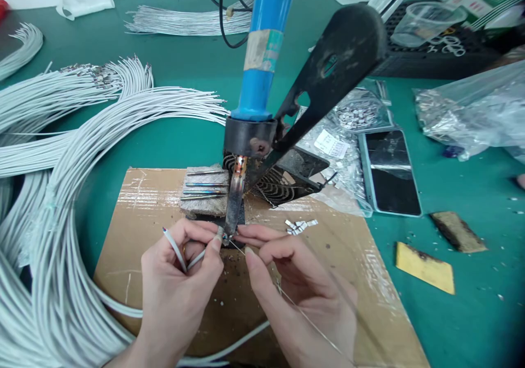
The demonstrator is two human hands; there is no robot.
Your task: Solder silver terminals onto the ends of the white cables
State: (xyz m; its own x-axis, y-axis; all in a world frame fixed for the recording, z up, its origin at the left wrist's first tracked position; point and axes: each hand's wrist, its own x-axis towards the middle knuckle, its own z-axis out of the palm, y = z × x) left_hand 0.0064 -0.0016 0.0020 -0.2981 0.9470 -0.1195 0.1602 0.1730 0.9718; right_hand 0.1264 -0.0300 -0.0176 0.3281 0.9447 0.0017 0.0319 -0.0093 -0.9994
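A blue-handled soldering iron [262, 40] is clamped tip-down in a black stand arm [328, 67]. Below its tip, my left hand [180, 286] pinches a white cable [174, 247] near its end, and the cable loops back between the fingers. From the other side, my right hand [299, 291] grips a thin solder wire [305, 316] between thumb and forefinger. The solder's end reaches the iron's tip [232, 217] beside the cable end. A tiny metal part shows at my left fingertips, too small to make out clearly.
Cardboard [135, 215] lies under the hands. White cable bundles [82, 165] cover the left side. Small metal pieces [301, 226] lie to the right, near a phone [391, 171], a yellow sponge [424, 267] and plastic bags [471, 111]. A black fan [287, 176] stands behind the iron.
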